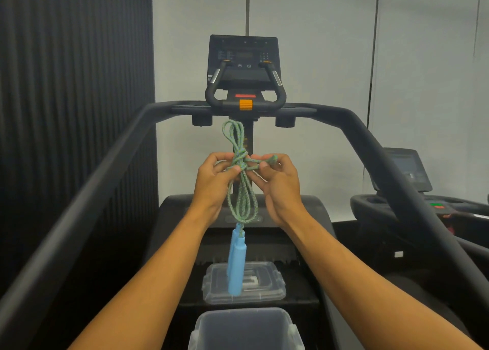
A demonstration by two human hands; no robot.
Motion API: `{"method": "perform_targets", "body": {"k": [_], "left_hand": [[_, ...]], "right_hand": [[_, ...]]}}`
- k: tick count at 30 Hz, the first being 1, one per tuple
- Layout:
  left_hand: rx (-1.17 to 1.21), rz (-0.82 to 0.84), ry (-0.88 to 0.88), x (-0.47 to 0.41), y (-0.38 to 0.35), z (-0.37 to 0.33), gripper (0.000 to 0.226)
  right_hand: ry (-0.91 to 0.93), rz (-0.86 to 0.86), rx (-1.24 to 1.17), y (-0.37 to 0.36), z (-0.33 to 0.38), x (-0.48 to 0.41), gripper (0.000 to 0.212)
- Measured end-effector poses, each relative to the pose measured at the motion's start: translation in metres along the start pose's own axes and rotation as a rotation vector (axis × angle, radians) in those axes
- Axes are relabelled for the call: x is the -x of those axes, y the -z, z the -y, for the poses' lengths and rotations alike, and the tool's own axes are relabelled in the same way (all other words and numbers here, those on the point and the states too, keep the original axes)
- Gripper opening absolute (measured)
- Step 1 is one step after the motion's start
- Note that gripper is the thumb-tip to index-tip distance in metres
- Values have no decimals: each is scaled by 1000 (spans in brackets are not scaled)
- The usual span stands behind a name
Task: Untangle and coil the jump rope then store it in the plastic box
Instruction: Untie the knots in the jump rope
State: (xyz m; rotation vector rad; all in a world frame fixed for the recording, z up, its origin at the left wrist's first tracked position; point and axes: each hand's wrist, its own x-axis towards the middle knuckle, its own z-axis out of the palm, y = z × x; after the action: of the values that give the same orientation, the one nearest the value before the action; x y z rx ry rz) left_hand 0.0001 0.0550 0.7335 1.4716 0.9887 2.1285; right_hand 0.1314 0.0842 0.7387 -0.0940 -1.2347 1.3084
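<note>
The left hand and right hand hold the green jump rope up over the treadmill. Each grip is closed on the rope: the left pinches the knot, and the right pinches a loop drawn out rightward. Two blue handles dangle together above the clear lid. The open plastic box sits nearest, below the hands.

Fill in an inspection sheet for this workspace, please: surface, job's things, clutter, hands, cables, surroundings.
Surface: dark treadmill deck carries box and lid.
Job's things: jump rope knotted, held up, blue handles hanging; plastic box open; clear lid beyond it.
Clutter: nothing seen.
Hands: left hand and right hand pinch the rope near the knot.
Cables: nothing seen.
Surroundings: console, second machine at right, grey wall.
</note>
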Motion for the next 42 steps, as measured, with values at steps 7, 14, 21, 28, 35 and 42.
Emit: {"method": "perform_targets", "body": {"k": [7, 14, 21, 28, 35, 42], "left_hand": [[-118, -22, -73, 2, -3, 0, 30], [4, 22, -4, -1, 2, 2, 20], [202, 42, 130, 0, 10, 0, 27], [198, 104, 164, -1, 17, -3, 24], [185, 157, 172, 2, 11, -6, 30], [226, 155, 171, 2, 9, -6, 29]], "right_hand": [[94, 47, 230, 0, -4, 2, 9], [103, 81, 201, 3, 1, -1, 11], [-81, 57, -97, 6, 7, -10, 14], [-41, -20, 47, 10, 10, -17, 19], [301, 201, 1085, 12, 9, -28, 18], [210, 141, 1026, 6, 13, -24, 23]]}}
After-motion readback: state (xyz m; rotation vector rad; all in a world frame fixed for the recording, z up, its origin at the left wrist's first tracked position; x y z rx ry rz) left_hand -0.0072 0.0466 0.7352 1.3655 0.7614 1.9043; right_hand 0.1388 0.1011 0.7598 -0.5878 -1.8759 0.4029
